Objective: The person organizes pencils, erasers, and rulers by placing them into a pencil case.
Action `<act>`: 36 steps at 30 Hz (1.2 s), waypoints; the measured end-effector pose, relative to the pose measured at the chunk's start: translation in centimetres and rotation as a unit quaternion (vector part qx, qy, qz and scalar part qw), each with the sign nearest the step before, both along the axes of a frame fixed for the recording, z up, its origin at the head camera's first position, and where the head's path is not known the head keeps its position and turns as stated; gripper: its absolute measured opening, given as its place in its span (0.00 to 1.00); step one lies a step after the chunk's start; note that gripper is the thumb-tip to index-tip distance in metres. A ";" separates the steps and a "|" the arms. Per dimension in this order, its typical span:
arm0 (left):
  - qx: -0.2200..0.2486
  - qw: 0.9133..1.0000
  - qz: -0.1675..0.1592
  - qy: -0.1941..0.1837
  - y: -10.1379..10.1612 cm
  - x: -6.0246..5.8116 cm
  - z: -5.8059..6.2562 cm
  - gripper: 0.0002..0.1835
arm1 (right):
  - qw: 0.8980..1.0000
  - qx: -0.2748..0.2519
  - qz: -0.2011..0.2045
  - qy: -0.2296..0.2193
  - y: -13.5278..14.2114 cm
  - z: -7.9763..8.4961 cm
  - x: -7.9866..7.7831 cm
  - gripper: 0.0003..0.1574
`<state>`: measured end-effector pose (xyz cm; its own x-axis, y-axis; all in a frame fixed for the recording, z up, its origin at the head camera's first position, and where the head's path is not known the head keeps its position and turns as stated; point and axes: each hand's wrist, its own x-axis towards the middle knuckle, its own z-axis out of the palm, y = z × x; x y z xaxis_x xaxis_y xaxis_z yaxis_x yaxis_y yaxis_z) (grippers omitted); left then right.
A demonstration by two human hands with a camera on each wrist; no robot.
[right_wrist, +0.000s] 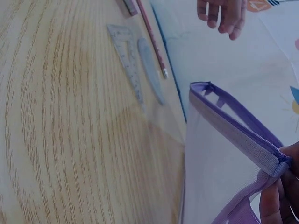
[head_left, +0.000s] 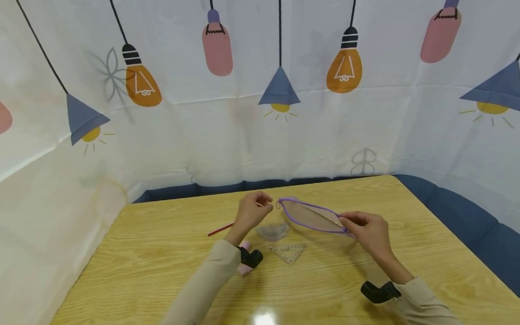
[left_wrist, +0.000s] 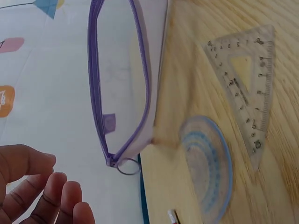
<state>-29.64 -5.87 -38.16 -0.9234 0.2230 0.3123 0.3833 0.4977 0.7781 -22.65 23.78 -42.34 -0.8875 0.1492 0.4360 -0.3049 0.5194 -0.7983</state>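
white cloth backdrop (head_left: 245,138) printed with hanging lamps and bulbs; wood-grain desk (head_left: 129,285) before it; one purple-edged mesh pouch (right_wrist: 222,156), translucent, held above the right-centre of the desk, its zipped mouth gaping; whether its lower edge touches the desk, cannot tell; right hand (head_left: 371,232), pinching the pouch at one end of the zip; left hand (head_left: 251,212), loosely bent, holding nothing, near but apart from the zip ring (left_wrist: 128,174) at the opposite end; clear protractor (head_left: 273,232) and clear set square (head_left: 289,253), flat on the desk, between the hands; red pencil (head_left: 220,229), beyond the left forearm; pink item, partly hidden by the left wrist, unidentified; handling, as judged: pouch light, limp, apt to fold; best taken at the firmer zip corners, the mesh sagging if gripped mid-panel.
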 end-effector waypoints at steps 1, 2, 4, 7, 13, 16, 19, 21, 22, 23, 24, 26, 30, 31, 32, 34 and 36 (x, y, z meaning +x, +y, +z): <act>-0.003 1.000 0.000 0.003 -0.2 0.1 0.0 0.05 | 1.000 -0.002 0.000 0.000 0.0 0.0 0.0 0.12; -0.005 1.000 0.000 0.006 -0.4 0.1 0.0 0.05 | 1.000 -0.004 0.000 -0.001 0.0 0.0 -0.1 0.12; -0.013 1.000 0.000 0.013 -0.7 0.2 -0.1 0.04 | 1.000 -0.006 -0.001 -0.002 -0.1 -0.1 -0.1 0.12; -0.023 0.999 -0.003 0.024 -1.1 0.4 -0.1 0.03 | 1.000 -0.012 -0.003 -0.002 -0.1 -0.1 -0.1 0.12; -0.072 0.995 -0.003 0.071 -1.8 0.5 0.0 0.03 | 1.000 -0.023 -0.004 -0.006 -0.1 0.2 0.0 0.14; -0.111 0.988 0.000 0.103 -2.1 0.6 0.1 0.04 | 0.999 -0.032 -0.006 -0.005 0.0 0.5 0.1 0.14; -0.145 0.982 0.010 0.119 -2.5 0.8 0.1 0.05 | 0.999 -0.032 -0.004 -0.007 0.2 0.6 0.1 0.15; -0.163 0.979 0.019 0.118 -2.8 1.0 0.1 0.06 | 0.999 -0.032 -0.003 -0.009 0.4 0.6 0.0 0.15; -0.171 0.978 0.023 0.117 -3.0 1.1 0.2 0.06 | 0.999 -0.032 -0.003 -0.011 0.5 0.6 0.0 0.15; -0.181 0.976 0.027 0.117 -3.1 1.1 0.2 0.06 | 0.999 -0.033 -0.003 -0.012 0.6 0.7 0.0 0.16; -0.188 0.975 0.029 0.118 -3.3 1.1 0.1 0.07 | 0.999 -0.031 -0.004 -0.011 0.7 0.7 0.0 0.16; -0.203 0.971 0.031 0.121 -3.6 1.1 0.1 0.08 | 0.999 -0.032 -0.007 -0.011 0.8 0.7 -0.1 0.16; -0.228 0.964 0.039 0.133 -4.4 1.0 -0.2 0.08 | 0.999 -0.034 -0.007 -0.014 1.0 0.8 -0.2 0.16; -0.234 0.961 0.043 0.138 -4.6 0.9 -0.3 0.08 | 0.999 -0.036 -0.006 -0.016 1.0 0.8 -0.3 0.16; -0.241 0.959 0.047 0.142 -4.9 0.8 -0.4 0.08 | 0.999 -0.036 -0.006 -0.016 1.0 0.8 -0.3 0.16; -0.252 0.955 0.054 0.147 -5.4 0.7 -0.6 0.08 | 0.999 -0.037 -0.005 -0.017 0.9 0.8 -0.3 0.16; -0.262 0.952 0.059 0.148 -6.0 0.5 -0.8 0.08 | 0.999 -0.038 -0.007 -0.018 0.9 0.7 -0.4 0.15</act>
